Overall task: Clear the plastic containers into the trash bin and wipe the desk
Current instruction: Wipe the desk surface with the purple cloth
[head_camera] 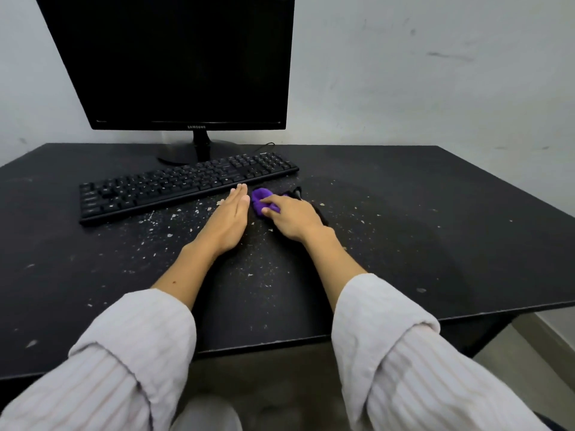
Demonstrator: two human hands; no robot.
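A black desk (404,244) is speckled with pale crumbs and flecks across its middle. A small purple cloth (260,199), bunched up with a dark part trailing to its right, lies on the desk just in front of the keyboard. My right hand (291,217) grips this cloth, its fingers curled over it and pressing it down. My left hand (228,220) stands on its edge on the desk right beside the cloth, fingers straight and together. No plastic containers or trash bin are in view.
A black keyboard (174,188) lies slanted behind the hands. A black monitor (174,60) stands on its stand at the back against a white wall. The desk's near edge runs under my forearms; floor shows below.
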